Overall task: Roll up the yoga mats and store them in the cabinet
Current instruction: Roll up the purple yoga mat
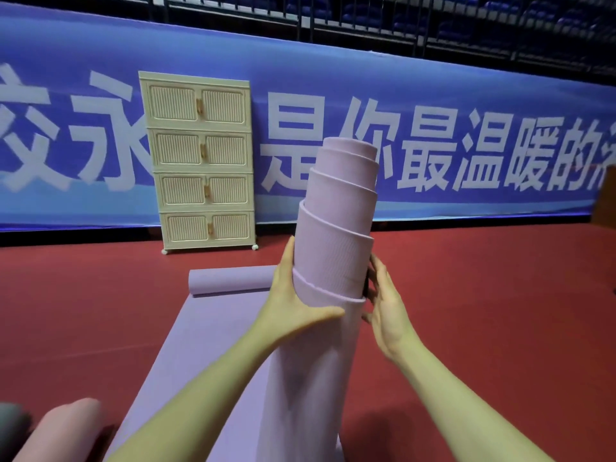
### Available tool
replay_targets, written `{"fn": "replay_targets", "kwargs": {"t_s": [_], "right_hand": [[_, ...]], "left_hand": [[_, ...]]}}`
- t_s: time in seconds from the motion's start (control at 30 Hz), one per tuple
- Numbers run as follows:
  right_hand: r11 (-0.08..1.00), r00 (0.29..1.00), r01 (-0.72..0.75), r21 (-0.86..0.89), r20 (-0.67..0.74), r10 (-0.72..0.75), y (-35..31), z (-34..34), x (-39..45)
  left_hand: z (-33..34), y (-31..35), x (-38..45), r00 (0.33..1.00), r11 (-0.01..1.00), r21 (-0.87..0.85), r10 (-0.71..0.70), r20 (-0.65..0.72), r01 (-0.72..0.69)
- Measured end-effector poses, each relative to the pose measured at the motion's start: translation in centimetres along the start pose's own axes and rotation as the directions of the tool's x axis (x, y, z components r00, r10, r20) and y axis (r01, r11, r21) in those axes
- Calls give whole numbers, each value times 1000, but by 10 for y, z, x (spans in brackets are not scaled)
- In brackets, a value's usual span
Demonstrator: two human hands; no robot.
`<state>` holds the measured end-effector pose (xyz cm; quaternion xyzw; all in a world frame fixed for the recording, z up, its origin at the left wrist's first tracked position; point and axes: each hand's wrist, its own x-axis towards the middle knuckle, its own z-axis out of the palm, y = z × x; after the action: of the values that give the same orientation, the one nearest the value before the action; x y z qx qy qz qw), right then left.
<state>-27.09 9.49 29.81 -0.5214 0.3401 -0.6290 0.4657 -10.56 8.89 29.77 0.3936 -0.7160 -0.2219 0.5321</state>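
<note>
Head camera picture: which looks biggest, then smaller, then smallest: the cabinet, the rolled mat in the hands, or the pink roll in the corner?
1. Rolled mat, though it's nearest
2. Cabinet
3. Pink roll, partly cut off

rolled mat's base [300, 411] cut off, pink roll [63, 425] blurred — cropped

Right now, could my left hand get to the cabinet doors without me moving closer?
Probably not. The left hand is wrapped around the upright rolled mat, and the cabinet stands well beyond it against the blue banner, across open red floor.
</note>
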Motion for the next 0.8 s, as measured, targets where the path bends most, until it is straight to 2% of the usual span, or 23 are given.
{"fn": "replay_targets", "kwargs": {"t_s": [0.3,0.5,0.63,0.7,0.8], "right_hand": [[996,996,76,-42,55,-73,-42,0,22],[994,992,99,-55,82,-94,-40,4,32],[978,993,99,-184,83,-85,-16,-2,31],[971,994,94,-219,74,-80,-5,-5,28],[971,994,106,-215,35,-101,2,-9,28]], "left_hand": [[-7,20,27,989,998,-24,47,-140,-51],[-16,10,43,994,1000,-29,8,-106,-11],[-15,-7,38,994,997,-17,-71,-82,70],[-15,-14,32,994,996,14,-86,-66,87],[-14,-17,30,998,990,133,-35,-51,42]]}}
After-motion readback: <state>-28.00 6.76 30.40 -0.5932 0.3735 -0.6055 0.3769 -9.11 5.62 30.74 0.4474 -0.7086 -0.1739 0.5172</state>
